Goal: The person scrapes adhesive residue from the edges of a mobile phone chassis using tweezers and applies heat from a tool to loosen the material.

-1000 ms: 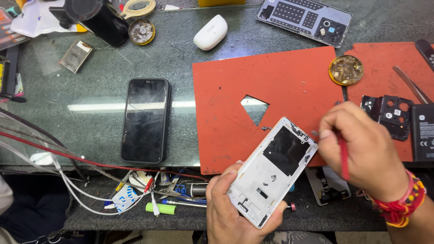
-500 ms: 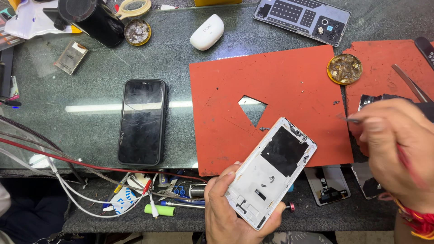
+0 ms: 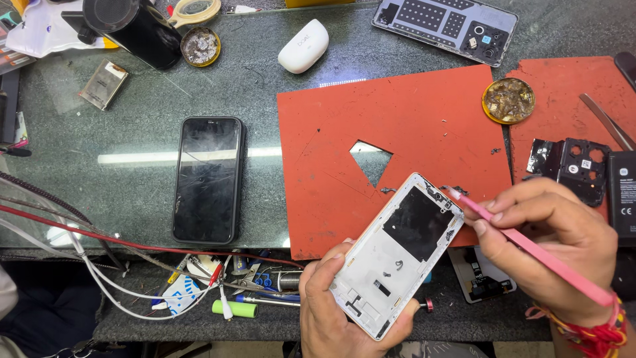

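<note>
Left hand (image 3: 331, 311) grip closed on the white opened phone frame (image 3: 396, 255), held over the green stone bench (image 3: 265, 86) edge by the red-orange rubber mat (image 3: 411, 126). Right hand (image 3: 556, 245) pinches a thin pink pry stick (image 3: 530, 248), tip at the frame's top corner. Risk: too much leverage, tip slips and gouges inner parts.

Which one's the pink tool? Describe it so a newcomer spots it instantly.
Start at the big orange mat on the green worktop. At its lower right edge the right hand pinches a thin pink stick, its tip by the white phone frame in the left hand. It is the only pink, pencil-like thing.
</note>
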